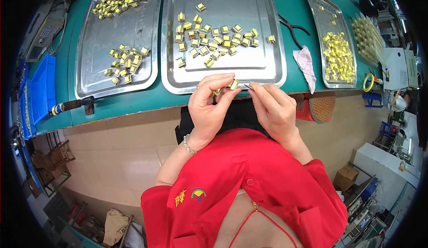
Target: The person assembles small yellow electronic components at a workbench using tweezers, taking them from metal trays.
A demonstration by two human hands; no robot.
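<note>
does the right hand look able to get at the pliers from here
Probably yes: the pliers lie uncovered on the bench beyond the right hand, with just a low cloth near their handles. Its pinched thin item may need putting down first.

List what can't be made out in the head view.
Head view:
1) Thin object: kind unclear, mostly hidden by the right hand.
2) Held yellow component: partly covered by the left hand; its fine details are too small.
3) Middle tray: far end cut off by the top edge.
</note>
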